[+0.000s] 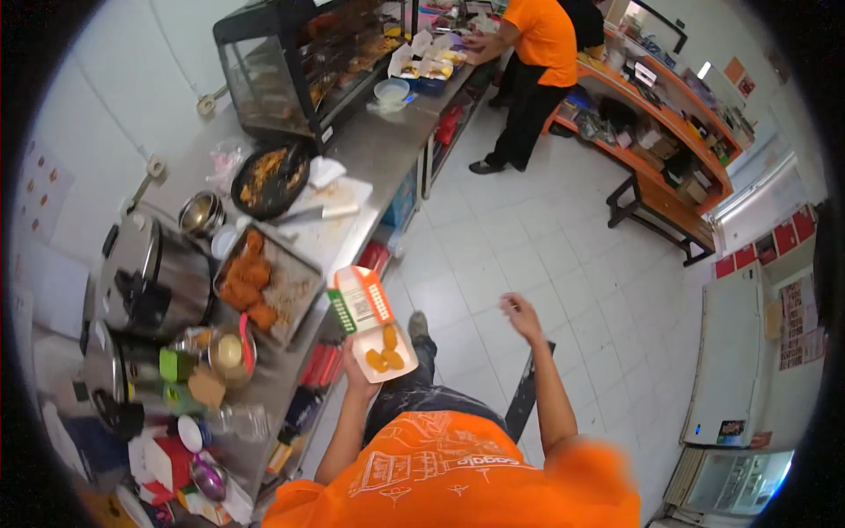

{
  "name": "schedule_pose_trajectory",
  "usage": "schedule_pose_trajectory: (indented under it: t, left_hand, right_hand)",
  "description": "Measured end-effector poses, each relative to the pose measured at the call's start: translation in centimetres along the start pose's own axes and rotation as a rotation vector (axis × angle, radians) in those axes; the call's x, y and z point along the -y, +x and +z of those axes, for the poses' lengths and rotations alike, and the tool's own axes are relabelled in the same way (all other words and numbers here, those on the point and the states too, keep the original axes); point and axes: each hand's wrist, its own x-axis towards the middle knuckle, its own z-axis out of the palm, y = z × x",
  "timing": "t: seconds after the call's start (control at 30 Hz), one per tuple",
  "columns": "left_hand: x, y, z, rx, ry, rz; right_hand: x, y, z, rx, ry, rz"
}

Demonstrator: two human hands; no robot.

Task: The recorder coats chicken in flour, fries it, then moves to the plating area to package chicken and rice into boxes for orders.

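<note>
My left hand (356,366) grips an open cardboard food box (377,374) from its left side, near the counter's front edge. The box's printed lid (360,300) is folded back, and several golden nuggets (388,353) lie in its base. Away from the counter, over the tiled floor, my right hand (521,318) hangs with loosely bent fingers and holds nothing. Closest to the box on the counter is a metal tray (297,300) with pieces of fried chicken (247,280) at its left side.
Along the steel counter (403,142) stand rice cookers (148,264), a black pan (270,181), a knife (317,213) on a white board, and a glass food warmer (270,79). A co-worker (541,46) handles open boxes (429,59) farther along. A wooden bench (667,214) stands right.
</note>
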Motion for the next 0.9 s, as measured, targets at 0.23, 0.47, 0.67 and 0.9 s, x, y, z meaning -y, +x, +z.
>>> schedule_pose_trajectory:
  t: [0.23,0.47,0.67,0.9]
  left_hand:
    - [-3.7,27.6,13.0,0.088,0.177,-0.072]
    - [-5.8,48.3,21.0,-0.096,0.501,-0.048]
    - [-8.7,61.0,22.2,-0.438,0.654,-0.002]
    - [-10.2,65.0,25.9,-0.647,0.39,0.18]
  right_hand:
    - [17.3,19.0,5.3,0.52,0.535,0.087]
    - [16.6,45.9,4.2,0.409,0.504,0.091]
    - [10.3,71.3,3.7,0.621,0.436,0.146]
    - [7.8,92.1,3.2,0.764,0.138,0.146]
